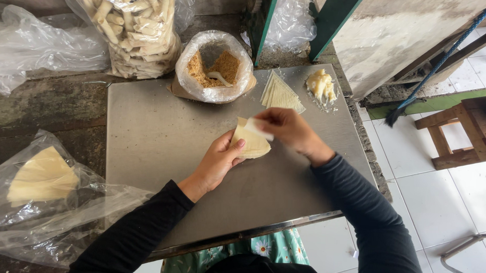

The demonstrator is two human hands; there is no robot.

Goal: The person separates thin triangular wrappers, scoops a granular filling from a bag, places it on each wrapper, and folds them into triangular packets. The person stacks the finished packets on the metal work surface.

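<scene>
Pale yellow pastry wrapper (pixel 252 144) lies near the middle of the steel tabletop (pixel 156 149), folded over into a rounded pouch. My left hand (pixel 218 161) grasps its near edge, thumb pressed on top and fingers tucked beneath. My right hand (pixel 287 129) pinches the wrapper's upper corner between fingertips, lifting that flap; the corner is blurred. Both arms wear dark long sleeves.

Just beyond my right hand sits a stack of flat triangular wrappers (pixel 280 93), and right of it a small lump of pale paste (pixel 321 85) on clear plastic. Left of the stack stands an open plastic bag of brown crumbly filling (pixel 216 65) with a spoon (pixel 219 77) resting in it. At the far left edge of the tabletop towers a clear bag of finished rolled sticks (pixel 132 27). Off the tabletop, to my near left, another plastic bag holds more folded wrappers (pixel 41 179). A wooden stool (pixel 461 133) stands on the white tiled floor (pixel 445 197) to the right.
</scene>
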